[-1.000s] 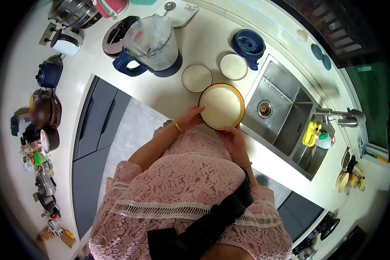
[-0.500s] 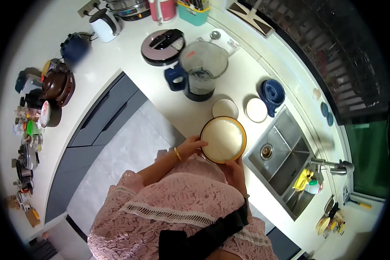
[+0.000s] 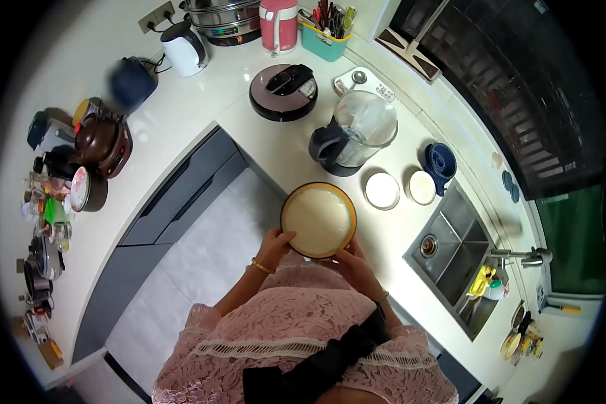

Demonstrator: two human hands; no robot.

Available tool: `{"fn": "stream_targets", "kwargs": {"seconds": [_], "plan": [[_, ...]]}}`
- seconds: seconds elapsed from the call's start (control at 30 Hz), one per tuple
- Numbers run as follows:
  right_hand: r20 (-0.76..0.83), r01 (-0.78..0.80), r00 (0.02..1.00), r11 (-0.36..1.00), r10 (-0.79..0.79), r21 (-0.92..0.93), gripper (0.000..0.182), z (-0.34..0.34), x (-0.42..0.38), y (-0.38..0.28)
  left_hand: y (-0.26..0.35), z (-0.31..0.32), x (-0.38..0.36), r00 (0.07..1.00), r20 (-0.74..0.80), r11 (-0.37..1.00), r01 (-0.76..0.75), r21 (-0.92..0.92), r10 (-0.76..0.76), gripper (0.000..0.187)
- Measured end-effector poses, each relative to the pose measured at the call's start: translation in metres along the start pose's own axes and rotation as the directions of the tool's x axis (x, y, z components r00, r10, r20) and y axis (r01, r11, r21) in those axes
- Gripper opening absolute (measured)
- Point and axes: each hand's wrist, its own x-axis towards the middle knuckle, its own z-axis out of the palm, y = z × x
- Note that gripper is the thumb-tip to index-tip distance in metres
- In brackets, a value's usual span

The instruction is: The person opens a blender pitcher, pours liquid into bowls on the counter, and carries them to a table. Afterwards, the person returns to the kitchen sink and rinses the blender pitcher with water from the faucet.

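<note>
A round bowl with a yellow-orange inner rim and dark edge is filled with creamy white liquid. My left hand grips its lower left side, thumb over the rim. My right hand supports it at the lower right, its fingers partly hidden below. The bowl is held level in front of my body, near the counter's edge. Past it, two small white bowls with pale contents stand on the counter. Behind these is a clear blender jug with a dark handle and whitish residue inside.
A steel sink with a tap lies to the right, beside a blue lid. Farther back are a pressure cooker lid, a spoon tray and a white kettle. Grey drawers line the left counter.
Both hands have carried the bowl left, away from the small bowls, so both small bowls now show fully. My view has turned slightly left.
</note>
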Motion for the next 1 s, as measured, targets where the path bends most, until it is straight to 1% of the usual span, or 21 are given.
{"fn": "stream_targets", "kwargs": {"seconds": [0.03,0.07,0.1,0.17,0.2,0.23,0.33,0.4,0.43,0.47,0.5,0.53,0.57,0.6,0.63,0.7,0.77,0.8,0.87,0.93,1.0], "plan": [[-0.007,0.007,1.0,1.0,-0.007,0.006,0.059,0.008,0.004,0.001,-0.001,-0.012,0.0,1.0,-0.012,0.998,-0.011,-0.058,0.01,0.039],[0.031,-0.002,1.0,0.999,0.003,-0.036,0.061,0.017,0.006,-0.001,-0.002,-0.022,-0.001,0.999,-0.027,0.993,-0.022,-0.116,0.019,0.037],[0.071,-0.009,0.997,0.997,0.015,-0.081,0.062,0.023,0.008,-0.002,0.001,-0.026,-0.004,1.0,-0.022,0.993,-0.021,-0.113,0.018,0.037],[0.092,-0.023,0.995,0.992,0.035,-0.124,0.059,0.031,0.014,-0.002,0.011,-0.033,-0.013,0.994,-0.075,0.973,-0.096,-0.211,0.082,0.035],[0.112,-0.041,0.992,0.985,0.06,-0.167,0.056,0.034,0.017,-0.002,0.016,-0.037,-0.017,0.99,-0.083,0.968,-0.126,-0.216,0.111,0.036],[0.116,-0.036,0.992,0.985,0.056,-0.166,0.056,0.034,0.022,0.001,0.017,-0.044,-0.019,0.99,-0.082,0.968,-0.13,-0.213,0.115,0.036],[0.099,-0.04,0.993,0.985,0.057,-0.169,0.055,0.034,0.036,0.006,0.026,-0.061,-0.025,0.973,-0.162,0.96,-0.194,-0.201,0.163,0.04],[0.0,-0.071,0.997,0.989,0.072,-0.131,0.055,0.036,0.042,0.005,0.032,-0.066,-0.026,0.965,-0.18,0.949,-0.23,-0.216,0.193,0.04],[0.002,-0.069,0.998,0.989,0.07,-0.132,0.055,0.036,0.045,0.003,0.033,-0.069,-0.026,0.955,-0.201,0.937,-0.263,-0.23,0.219,0.041],[-0.015,-0.069,0.998,0.987,0.068,-0.144,0.05,0.037,0.05,0.002,0.029,-0.08,-0.023,0.963,-0.16,0.943,-0.25,-0.219,0.218,0.044],[-0.032,-0.07,0.997,0.985,0.066,-0.156,0.045,0.036,0.054,0.001,0.03,-0.084,-0.021,0.962,-0.161,0.942,-0.254,-0.22,0.221,0.044],[-0.029,-0.07,0.997,0.985,0.066,-0.16,0.045,0.035,0.059,0.0,0.031,-0.085,-0.019,0.95,-0.2,0.93,-0.285,-0.233,0.241,0.04],[-0.035,-0.07,0.997,0.983,0.065,-0.17,0.04,0.033,0.066,-0.001,0.032,-0.086,-0.016,0.936,-0.24,0.916,-0.317,-0.246,0.259,0.036],[-0.041,-0.072,0.997,0.981,0.066,-0.181,0.035,0.03,0.071,-0.002,0.031,-0.088,-0.012,0.927,-0.251,0.901,-0.342,-0.268,0.278,0.032],[-0.035,-0.074,0.997,0.98,0.069,-0.184,0.035,0.028,0.077,-0.004,0.032,-0.088,-0.01,0.925,-0.257,0.899,-0.347,-0.268,0.281,0.032],[-0.126,-0.114,0.988,0.963,0.085,-0.244,0.02,0.028,0.093,-0.008,0.035,-0.092,-0.009,0.939,-0.225,0.923,-0.311,-0.228,0.261,0.051],[-0.096,-0.11,0.991,0.967,0.09,-0.23,0.015,0.02,0.108,-0.009,0.033,-0.1,-0.005,0.942,-0.215,0.925,-0.305,-0.225,0.259,0.051],[-0.082,-0.105,0.993,0.969,0.088,-0.223,0.012,0.014,0.11,-0.012,0.035,-0.1,-0.002,0.929,-0.229,0.905,-0.345,-0.25,0.291,0.05],[-0.102,-0.089,0.992,0.98,0.071,-0.179,0.011,0.008,0.112,-0.014,0.044,-0.087,-0.003,0.908,-0.273,0.882,-0.389,-0.264,0.319,0.05],[-0.208,-0.157,0.971,0.967,0.115,-0.2,0.011,0.002,0.11,-0.018,0.051,-0.08,-0.004,0.902,-0.292,0.878,-0.397,-0.269,0.318,0.047],[-0.245,-0.126,0.966,0.98,0.085,-0.154,0.011,-0.01,0.102,-0.017,0.06,-0.07,-0.005,0.887,-0.352,0.866,-0.406,-0.293,0.297,0.047]]}}
